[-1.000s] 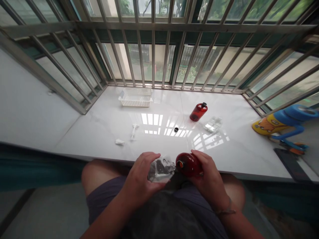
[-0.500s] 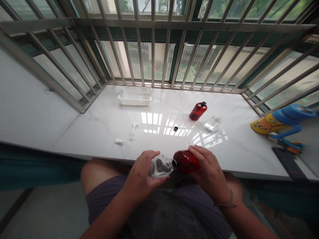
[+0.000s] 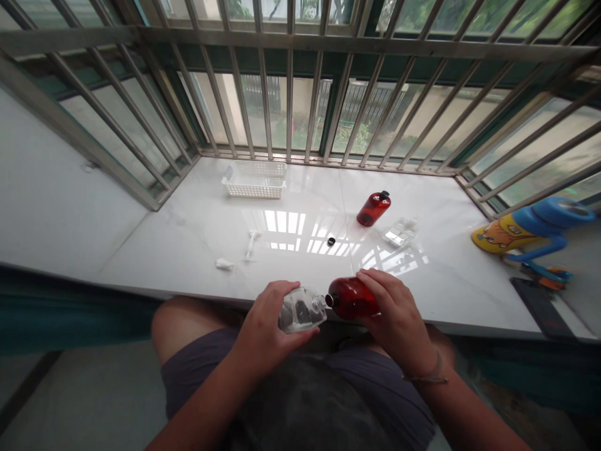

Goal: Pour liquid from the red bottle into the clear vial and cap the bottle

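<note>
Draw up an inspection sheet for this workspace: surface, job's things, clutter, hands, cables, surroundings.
Surface: white marble sill, glossy, reflecting the window.
Job's things: clear bottle and red bottle, tipped neck to neck at the sill's near edge.
Clutter: capped red bottle lying down; loose black cap; white basket; clear plastic piece; white pump part; blue and yellow toy.
Hands: left hand grips the clear bottle; right hand grips the red bottle.
Cables: nothing seen.
Surroundings: metal window bars, greenery outside.

Home bay window, marble sill (image 3: pixel 197 244), metal security bars (image 3: pixel 288 81), garden outside
</note>
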{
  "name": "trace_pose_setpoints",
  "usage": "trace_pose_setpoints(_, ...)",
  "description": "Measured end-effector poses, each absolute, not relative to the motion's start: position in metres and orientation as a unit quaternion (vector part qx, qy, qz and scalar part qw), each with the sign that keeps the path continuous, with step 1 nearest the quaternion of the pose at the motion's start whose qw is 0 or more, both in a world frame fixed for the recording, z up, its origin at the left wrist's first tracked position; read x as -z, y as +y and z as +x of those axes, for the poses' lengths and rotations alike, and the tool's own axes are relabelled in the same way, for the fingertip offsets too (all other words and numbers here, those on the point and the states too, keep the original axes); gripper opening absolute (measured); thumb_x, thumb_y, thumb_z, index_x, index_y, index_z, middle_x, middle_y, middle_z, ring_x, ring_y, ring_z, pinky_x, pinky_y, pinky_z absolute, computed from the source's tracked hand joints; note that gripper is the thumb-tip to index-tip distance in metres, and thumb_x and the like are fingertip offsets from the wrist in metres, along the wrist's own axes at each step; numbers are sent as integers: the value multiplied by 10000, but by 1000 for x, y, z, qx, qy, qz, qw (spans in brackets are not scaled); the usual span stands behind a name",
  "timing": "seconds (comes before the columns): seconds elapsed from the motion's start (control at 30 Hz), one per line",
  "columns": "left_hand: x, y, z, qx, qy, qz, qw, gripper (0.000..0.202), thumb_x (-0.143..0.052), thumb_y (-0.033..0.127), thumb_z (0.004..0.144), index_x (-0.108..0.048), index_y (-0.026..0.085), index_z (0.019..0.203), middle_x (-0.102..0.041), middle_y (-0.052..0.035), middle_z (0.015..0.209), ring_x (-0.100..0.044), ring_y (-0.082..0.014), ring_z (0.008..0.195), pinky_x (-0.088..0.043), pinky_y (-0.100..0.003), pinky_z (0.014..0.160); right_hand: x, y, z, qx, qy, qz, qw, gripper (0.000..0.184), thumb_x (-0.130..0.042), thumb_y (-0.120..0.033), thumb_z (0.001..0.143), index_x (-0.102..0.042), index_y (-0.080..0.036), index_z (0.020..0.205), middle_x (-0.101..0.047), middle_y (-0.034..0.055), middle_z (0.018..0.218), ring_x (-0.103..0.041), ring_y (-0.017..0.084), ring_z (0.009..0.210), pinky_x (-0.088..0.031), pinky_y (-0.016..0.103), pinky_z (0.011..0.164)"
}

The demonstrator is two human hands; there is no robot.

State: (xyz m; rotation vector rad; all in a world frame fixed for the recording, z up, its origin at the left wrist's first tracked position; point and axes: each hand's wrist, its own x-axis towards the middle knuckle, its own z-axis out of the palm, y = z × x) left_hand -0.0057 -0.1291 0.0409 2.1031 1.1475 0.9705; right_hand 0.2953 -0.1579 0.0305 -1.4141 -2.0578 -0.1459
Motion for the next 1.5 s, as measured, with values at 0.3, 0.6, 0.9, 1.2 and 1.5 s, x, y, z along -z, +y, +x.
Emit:
trace_pose_setpoints(0.3, -39, -128, -3, -361, 427, 778, 285, 753, -961, 298, 819, -549, 295, 1449, -689, -101, 1367, -703, -316, 1279, -597, -510, 1117, -31, -156, 298, 54, -787, -537, 298, 728, -714, -195, 996, -453, -314, 1665, -678, 143, 1464, -655, 392, 1336, -553, 606, 1093)
trace_pose_setpoints(0.6, -36, -128, -4, -362, 429, 775, 291, 750, -964, 303, 817, -557, 296, 1447, -688, -98, 1371, -699, -313, 1287, -594, -504, 1126, -34, -153, 298, 59, -796, -533, 283, 721, -700, -182, 992, -455, -306, 1659, -679, 142, 1472, -648, 392, 1347, -552, 597, 1093)
trace_pose_setpoints(0.9, -35, -127, -3, -368, 429, 768, 301, 742, -976, 299, 801, -571, 283, 1423, -696, -95, 1351, -707, -305, 1267, -598, -494, 1114, -40, -151, 299, 67, -804, -526, 268, 718, -688, -161, 990, -460, -295, 1657, -680, 139, 1480, -641, 392, 1357, -538, 596, 1109)
trace_pose_setpoints(1.2, -32, -127, -3, -366, 435, 760, 316, 741, -977, 307, 803, -572, 288, 1423, -692, -90, 1359, -703, -302, 1278, -593, -496, 1126, -43, -150, 299, 80, -809, -519, 267, 718, -668, -136, 995, -455, -279, 1665, -686, 146, 1475, -641, 396, 1356, -534, 593, 1101)
trace_pose_setpoints(1.5, -33, -127, -3, -367, 434, 757, 321, 736, -978, 302, 803, -576, 279, 1419, -694, -92, 1351, -705, -300, 1272, -597, -495, 1120, -46, -150, 301, 87, -810, -518, 262, 718, -654, -160, 1021, -431, -318, 1685, -689, 125, 1483, -642, 387, 1363, -522, 593, 1112)
